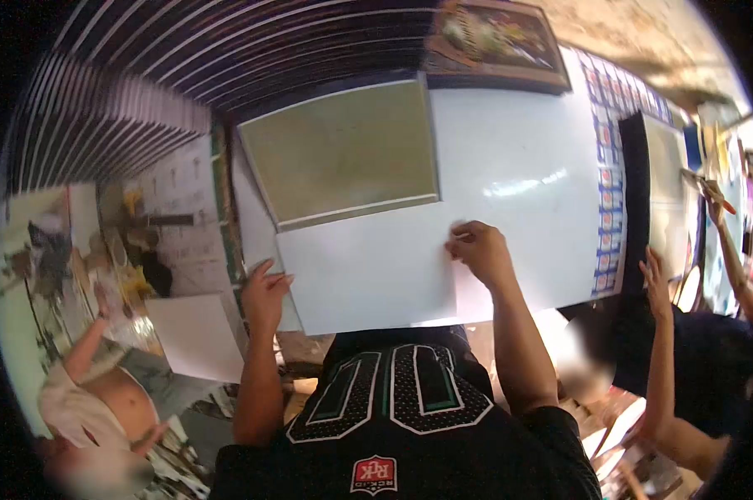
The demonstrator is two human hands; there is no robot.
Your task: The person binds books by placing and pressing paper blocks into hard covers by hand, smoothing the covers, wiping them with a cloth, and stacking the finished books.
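A blank white sheet (368, 279) lies flat on the glossy white tabletop (518, 150) in front of me. The fingers of my right hand (483, 252) are pinched at its right edge. By the sheet's left edge, my left hand (265, 297) has its fingers apart, with one fingertip at the edge; whether it presses on the sheet I cannot tell. Just beyond the sheet sits an olive-brown rectangular panel (343, 150) with a pale strip along its near side and dark edges at its sides.
Long dark striped strips (251, 42) are stacked at the far left. A framed picture (497, 42) lies at the back. To the right, a co-worker's hand (657, 279) is near a dark-edged frame (636, 192). Another person (101, 400) sits at left beside a white board (197, 337).
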